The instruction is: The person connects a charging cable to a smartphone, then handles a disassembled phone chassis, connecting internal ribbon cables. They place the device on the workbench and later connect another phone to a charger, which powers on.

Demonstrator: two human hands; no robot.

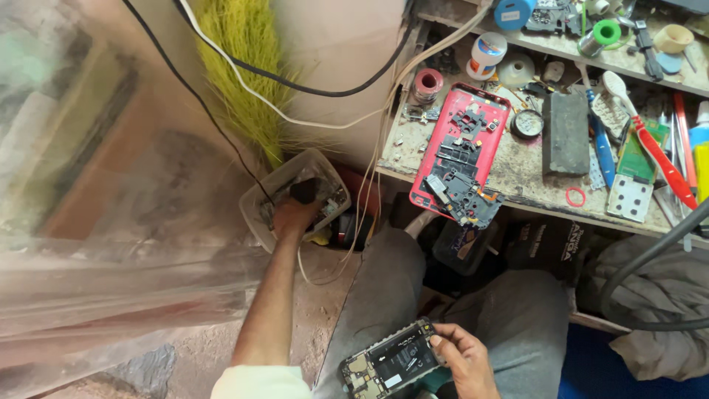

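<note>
The left hand (294, 218) is reaching into the clear plastic tub (260, 199) left of the cluttered wooden workbench (517, 166), fingers curled around something dark. Below the bench, the right hand (464, 358) is pinching an opened black phone chassis (390, 362). Judging by this, a part is being fetched; lifting it out calls for care among the cables.

Left arm (269, 295): bare from wrist to above the elbow; a short sleeve (260, 383) in white or pale cream starts at the upper arm, soft fabric, loose hem. Left hand (294, 219) bare, no ring or watch visible. Right hand (465, 358) bare too, no glove, wrist uncovered. Trousers (509, 318) grey, plain cloth, creased over both knees, slightly dusty.
</note>
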